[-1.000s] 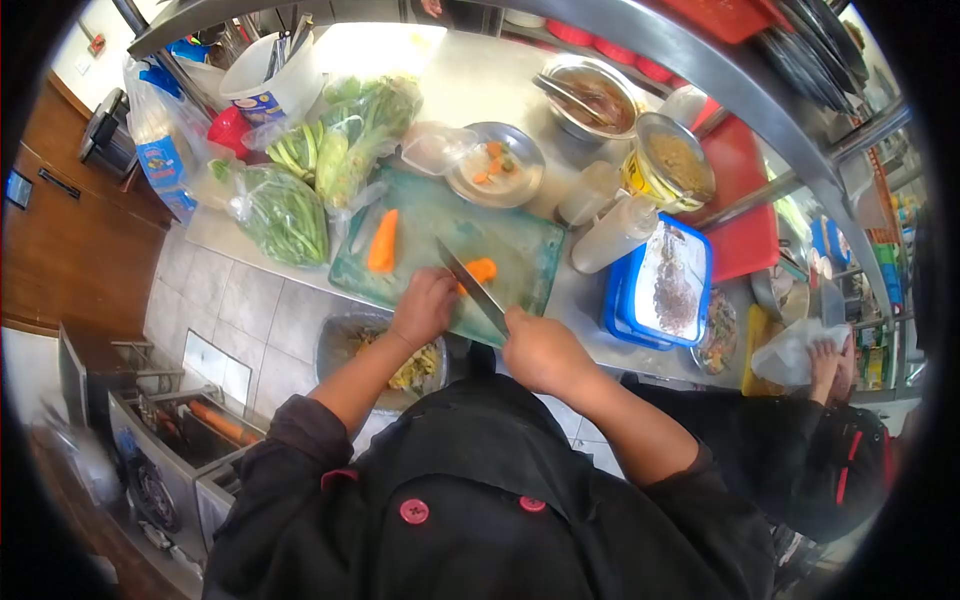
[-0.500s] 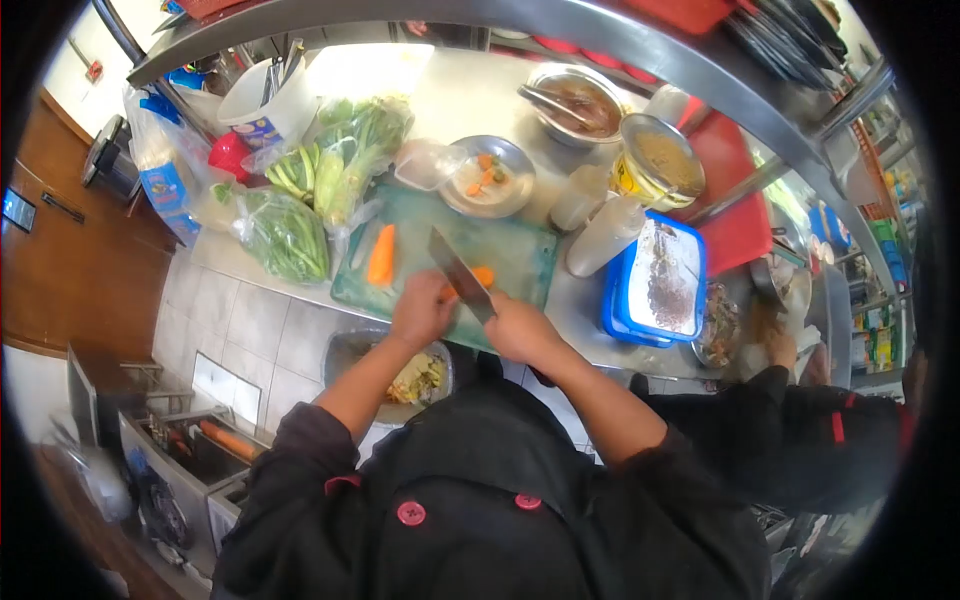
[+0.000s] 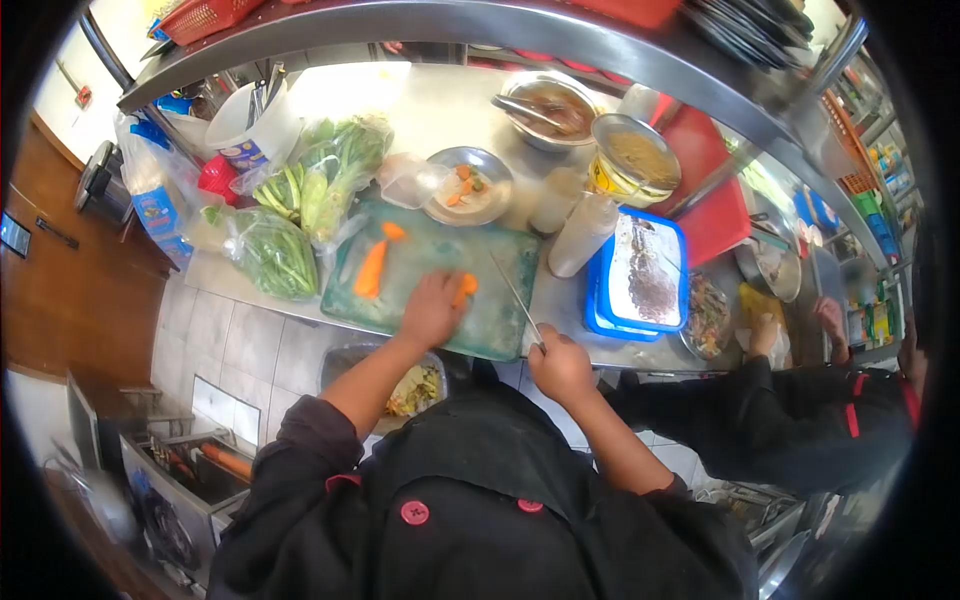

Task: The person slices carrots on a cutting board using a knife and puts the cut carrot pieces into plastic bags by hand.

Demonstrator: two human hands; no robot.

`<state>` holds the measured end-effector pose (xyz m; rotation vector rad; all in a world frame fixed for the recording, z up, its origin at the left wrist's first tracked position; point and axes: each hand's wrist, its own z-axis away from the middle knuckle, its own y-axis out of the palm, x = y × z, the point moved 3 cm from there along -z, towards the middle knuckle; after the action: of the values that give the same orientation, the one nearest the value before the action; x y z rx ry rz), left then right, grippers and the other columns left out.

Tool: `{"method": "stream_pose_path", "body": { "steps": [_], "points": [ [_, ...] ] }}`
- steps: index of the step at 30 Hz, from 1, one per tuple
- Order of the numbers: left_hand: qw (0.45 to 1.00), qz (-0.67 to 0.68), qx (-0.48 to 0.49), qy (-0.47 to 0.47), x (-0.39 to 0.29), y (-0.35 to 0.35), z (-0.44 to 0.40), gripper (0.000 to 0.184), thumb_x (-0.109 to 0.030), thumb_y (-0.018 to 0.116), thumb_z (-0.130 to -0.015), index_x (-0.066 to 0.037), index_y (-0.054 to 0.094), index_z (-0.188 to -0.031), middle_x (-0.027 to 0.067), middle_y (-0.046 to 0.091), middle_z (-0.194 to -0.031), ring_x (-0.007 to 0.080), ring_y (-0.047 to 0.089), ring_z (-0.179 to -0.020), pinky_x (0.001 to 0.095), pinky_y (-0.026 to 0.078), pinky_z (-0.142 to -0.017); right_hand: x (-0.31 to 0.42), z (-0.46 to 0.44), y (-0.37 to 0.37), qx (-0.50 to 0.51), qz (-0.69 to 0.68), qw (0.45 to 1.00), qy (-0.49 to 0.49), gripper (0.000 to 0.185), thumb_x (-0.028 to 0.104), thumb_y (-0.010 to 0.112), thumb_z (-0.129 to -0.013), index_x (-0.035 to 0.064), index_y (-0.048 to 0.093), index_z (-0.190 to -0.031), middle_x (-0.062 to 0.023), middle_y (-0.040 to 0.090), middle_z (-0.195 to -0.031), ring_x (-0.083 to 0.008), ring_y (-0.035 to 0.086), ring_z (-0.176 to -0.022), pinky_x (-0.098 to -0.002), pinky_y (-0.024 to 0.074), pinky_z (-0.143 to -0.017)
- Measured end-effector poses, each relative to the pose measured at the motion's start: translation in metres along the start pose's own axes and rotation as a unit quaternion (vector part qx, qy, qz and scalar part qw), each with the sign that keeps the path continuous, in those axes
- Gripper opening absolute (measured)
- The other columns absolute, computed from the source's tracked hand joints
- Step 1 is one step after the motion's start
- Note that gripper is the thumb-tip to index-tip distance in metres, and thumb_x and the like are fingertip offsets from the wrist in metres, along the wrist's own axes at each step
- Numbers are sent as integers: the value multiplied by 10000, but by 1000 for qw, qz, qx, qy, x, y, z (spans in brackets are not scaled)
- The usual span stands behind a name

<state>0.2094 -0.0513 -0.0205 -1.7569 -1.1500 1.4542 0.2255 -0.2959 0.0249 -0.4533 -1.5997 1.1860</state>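
A green cutting board lies on the steel counter. My left hand is closed over an orange carrot piece on the board; its fingertips are partly hidden. My right hand grips a knife, whose blade points up and left over the board's right side, apart from the carrot. Left of my left hand lies a longer carrot piece, with a small carrot piece just above it. Beyond the board stands a metal plate with carrot bits on it.
Bagged green vegetables lie at the left. On the right are a squeeze bottle, a blue-rimmed container and a co-worker's hands. A metal shelf crosses above. Below the board's edge sits a bin with scraps.
The knife has moved right, away from the carrot piece under my left hand. A small carrot piece now lies above the long one. The view has shifted somewhat.
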Motion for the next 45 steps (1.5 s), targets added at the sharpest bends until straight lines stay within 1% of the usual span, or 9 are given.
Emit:
{"method": "stream_pose_path", "body": {
  "steps": [6, 13, 21, 25, 30, 34, 36, 39, 45],
  "points": [
    [988, 62, 123, -66, 31, -12, -9, 578, -265, 740, -826, -39, 554, -1325, 196, 585, -1229, 386, 579, -1108, 445, 467, -973, -6, 2, 12, -59, 30, 997, -24, 317, 160, 620, -828, 61, 627, -1129, -214, 647, -781, -402, 650, -740, -514, 518, -683],
    [993, 56, 79, -60, 89, -16, -1, 473, -183, 694, -864, -21, 587, -1295, 201, 616, -1285, 335, 602, -1175, 393, 478, -996, 1, 1, 7, -74, 15, 996, -48, 325, 148, 631, -823, 58, 624, -1136, -211, 637, -785, -400, 642, -716, -510, 518, -669],
    [895, 356, 48, -264, 113, -11, 7, 348, -12, 556, -897, 3, 582, -1244, 100, 648, -1208, 186, 626, -1070, 316, 533, -865, -11, -6, 23, -125, 73, 984, -106, 324, 140, 700, -777, 107, 667, -1098, -178, 610, -826, -377, 630, -769, -468, 515, -702],
    [921, 307, 84, -223, 119, -4, 8, 361, 17, 530, -901, -9, 566, -1259, 96, 632, -1231, 200, 620, -1094, 317, 539, -848, -26, -7, 36, -105, 86, 983, -125, 403, 159, 741, -743, 119, 677, -1138, -162, 593, -855, -375, 611, -825, -468, 503, -734],
    [808, 480, 18, -342, 89, -19, 6, 371, 70, 503, -856, 24, 598, -1212, 134, 653, -1177, 229, 631, -1072, 335, 509, -924, -35, -18, 45, -88, 53, 988, -117, 488, 148, 775, -707, 111, 676, -1183, -157, 587, -863, -384, 596, -874, -478, 488, -759],
    [862, 423, -10, -280, 107, 7, 14, 334, -34, 611, -854, 5, 621, -1185, 146, 650, -1185, 248, 624, -1088, 359, 496, -946, -32, -9, 43, -119, 30, 987, -101, 526, 133, 799, -698, 88, 675, -1206, -171, 608, -915, -378, 589, -922, -460, 485, -810],
    [961, 164, 56, -217, 67, -13, 6, 386, -189, 716, -826, -30, 634, -1169, 159, 646, -1184, 298, 606, -1120, 393, 476, -977, -31, -8, 39, -103, 34, 992, -59, 530, 129, 795, -702, 81, 671, -1215, -180, 611, -931, -381, 589, -932, -458, 485, -817],
    [991, 59, 63, -99, 53, -3, 1, 486, -314, 776, -775, -59, 642, -1166, 173, 638, -1189, 357, 585, -1134, 415, 470, -982, -38, -12, 42, -96, 49, 994, -32, 513, 136, 782, -718, 67, 664, -1212, -190, 607, -934, -390, 589, -927, -468, 485, -809],
    [978, 64, 62, -187, 56, -14, 0, 476, -334, 783, -763, -24, 646, -1097, 201, 668, -1075, 387, 636, -988, 433, 505, -880, -48, -36, 41, -58, 49, 997, -6, 542, 180, 768, -746, 49, 620, -1251, -204, 601, -980, -397, 576, -965, -477, 466, -856]
  ]
}}
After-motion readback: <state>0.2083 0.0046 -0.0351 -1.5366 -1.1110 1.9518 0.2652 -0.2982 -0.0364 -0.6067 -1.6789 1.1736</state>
